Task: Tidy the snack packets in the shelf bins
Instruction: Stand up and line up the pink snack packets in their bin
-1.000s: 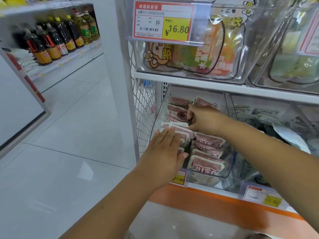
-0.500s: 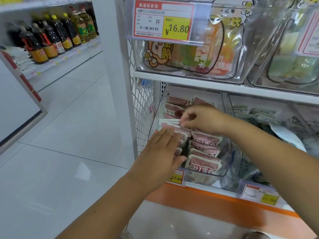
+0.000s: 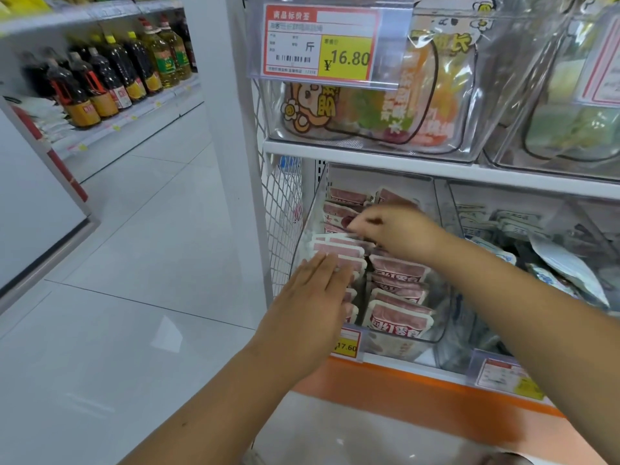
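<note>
A clear plastic bin on the lower shelf holds several pink-and-white snack packets standing in two rows. My left hand lies flat, fingers together, against the front of the left row. My right hand reaches over the bin from the right and pinches the top edge of a packet at the back of the left row. The fingertips are blurred.
A white shelf post and wire mesh side panel stand left of the bin. Above is a bin of large colourful pouches with a 16.80 price tag. Another bin of pale packets sits to the right. Oil bottles line a far shelf.
My right hand has shifted slightly left and forward along the packet tops. My left hand stays pressed on the left row. The camera has drifted a little.
</note>
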`<state>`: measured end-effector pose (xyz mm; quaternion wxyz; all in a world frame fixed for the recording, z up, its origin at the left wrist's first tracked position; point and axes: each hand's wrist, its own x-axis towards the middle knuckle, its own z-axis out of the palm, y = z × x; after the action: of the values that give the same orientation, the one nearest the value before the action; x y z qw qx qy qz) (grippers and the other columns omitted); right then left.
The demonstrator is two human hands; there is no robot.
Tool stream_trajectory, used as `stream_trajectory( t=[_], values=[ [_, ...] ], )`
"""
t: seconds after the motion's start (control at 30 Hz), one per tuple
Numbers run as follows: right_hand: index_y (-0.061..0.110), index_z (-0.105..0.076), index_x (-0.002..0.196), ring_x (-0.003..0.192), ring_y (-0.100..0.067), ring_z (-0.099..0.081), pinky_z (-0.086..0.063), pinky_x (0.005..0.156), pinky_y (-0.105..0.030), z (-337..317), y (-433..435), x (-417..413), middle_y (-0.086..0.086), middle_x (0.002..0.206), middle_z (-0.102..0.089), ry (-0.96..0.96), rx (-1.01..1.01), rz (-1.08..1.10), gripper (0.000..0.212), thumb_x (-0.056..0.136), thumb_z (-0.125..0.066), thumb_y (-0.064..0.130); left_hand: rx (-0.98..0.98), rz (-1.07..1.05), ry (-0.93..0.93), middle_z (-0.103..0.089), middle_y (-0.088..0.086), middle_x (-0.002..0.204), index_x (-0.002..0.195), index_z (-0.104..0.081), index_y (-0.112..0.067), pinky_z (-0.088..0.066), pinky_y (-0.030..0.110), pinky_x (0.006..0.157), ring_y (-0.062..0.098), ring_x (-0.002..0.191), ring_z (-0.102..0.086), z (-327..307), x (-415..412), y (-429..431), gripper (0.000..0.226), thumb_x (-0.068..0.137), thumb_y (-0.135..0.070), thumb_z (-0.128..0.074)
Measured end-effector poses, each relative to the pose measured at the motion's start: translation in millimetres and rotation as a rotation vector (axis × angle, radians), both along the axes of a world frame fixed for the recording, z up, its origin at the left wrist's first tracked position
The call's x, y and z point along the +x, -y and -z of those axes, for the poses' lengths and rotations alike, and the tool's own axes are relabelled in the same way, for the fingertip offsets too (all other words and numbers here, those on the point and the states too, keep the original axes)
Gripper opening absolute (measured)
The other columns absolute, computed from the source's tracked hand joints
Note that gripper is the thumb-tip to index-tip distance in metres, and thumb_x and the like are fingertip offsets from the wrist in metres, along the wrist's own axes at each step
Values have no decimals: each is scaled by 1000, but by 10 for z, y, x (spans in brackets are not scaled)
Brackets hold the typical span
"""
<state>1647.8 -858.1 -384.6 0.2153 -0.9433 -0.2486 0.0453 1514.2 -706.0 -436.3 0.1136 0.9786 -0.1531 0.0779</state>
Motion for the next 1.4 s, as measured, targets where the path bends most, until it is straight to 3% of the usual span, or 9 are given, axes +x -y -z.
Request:
stream_trajectory(
  t=[0.1,0.17,0.3,0.37,0.5,0.57,0.67,0.8,1.4],
  values=[
    [27,-63,121,115,-10,-50,-35,94,-24,27,85,99,7,123,-59,157,-88,-102,28,97,-49,33,7,-13,46,-36,12,150,143,-38,-10,-9,38,116,28,143,-25,34,138,66,66,92,-44,-14],
    [30,-42,142,142,-16,-22,-22,114,-34,203,98,174,5,156,-26,90,-281,-218,41,101,-36,37,53,-39,-7,-22,9,157,149,-26,-11,-2,41,119,25,147,-10,48,251,126,76,87,-48,0],
    [34,-10,151,146,-15,14,7,118,-47,321,47,372,8,160,11,12,-525,-157,51,102,-16,45,72,-112,-113,-2,3,161,152,-8,-17,2,43,119,20,147,7,97,485,208,73,86,-45,7],
    [33,-15,151,147,-16,8,6,118,-42,241,15,398,9,160,5,-6,-475,-209,49,103,-19,42,69,-137,-147,-2,3,161,152,-9,-17,3,43,119,20,148,6,107,542,218,68,90,-42,-1],
    [39,-37,142,138,-21,-33,-27,111,-31,-99,300,324,6,156,-26,-75,-288,-144,41,101,-38,39,43,-140,-160,-6,2,161,152,-14,-20,1,44,119,20,148,2,59,595,212,53,101,-36,-18],
    [42,-40,139,140,-17,-29,-24,114,-35,-223,501,252,9,154,-30,-32,-430,-153,44,96,-41,51,47,-115,-92,-7,-1,161,151,-14,-23,1,45,119,17,148,1,37,617,217,51,102,-36,-17],
    [45,-17,147,148,-16,-3,4,117,-48,-174,561,76,12,159,-5,-10,-657,-227,67,87,-30,72,93,-75,-66,-1,-4,161,152,-9,-25,4,47,119,15,147,6,73,655,227,52,102,-39,-12],
    [42,10,148,147,-19,11,11,114,-54,4,492,106,7,160,12,-20,-879,-126,66,93,-19,65,102,-103,-96,3,-5,161,153,-6,-27,3,46,119,16,147,7,118,752,199,53,102,-41,-11],
    [33,-13,151,148,-21,-3,5,114,-57,-157,435,148,4,161,-5,-74,-780,-104,71,92,-37,62,16,-119,-95,2,-4,161,153,-9,-25,2,44,119,15,147,4,116,868,274,53,103,-40,-16]
  ],
)
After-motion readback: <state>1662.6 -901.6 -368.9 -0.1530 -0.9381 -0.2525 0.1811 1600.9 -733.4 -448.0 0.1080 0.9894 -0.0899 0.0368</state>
